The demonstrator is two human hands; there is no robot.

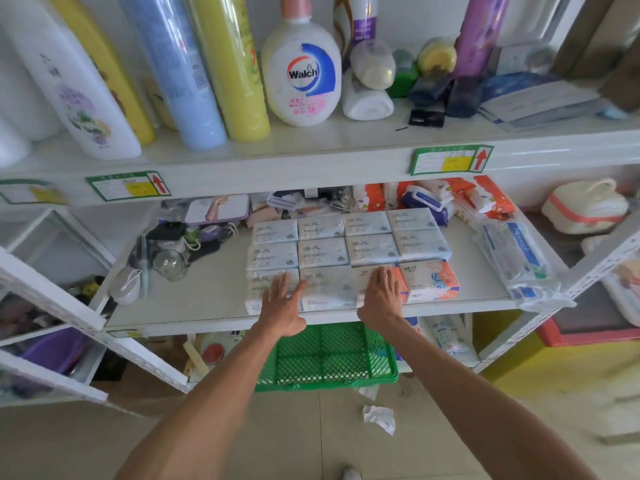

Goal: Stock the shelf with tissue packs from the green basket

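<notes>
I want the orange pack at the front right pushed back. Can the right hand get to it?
Probably yes: the right hand rests on the neighbouring pack, and the orange pack lies at the shelf's open front edge.

1. Green plastic lattice basket (325, 358): far part hidden by the white shelf board (214, 299).
2. Orange-and-white tissue pack (361, 276): mostly covered by the right hand (381, 296).
3. Tall blue plastic bottle (176, 64) and tall yellow plastic bottle (235, 64): tops cut off by the upper edge.
4. Green-bordered price labels (128, 187): print too blurred to read.

Tissue packs (322, 252) on white shelf (214, 292)
</notes>
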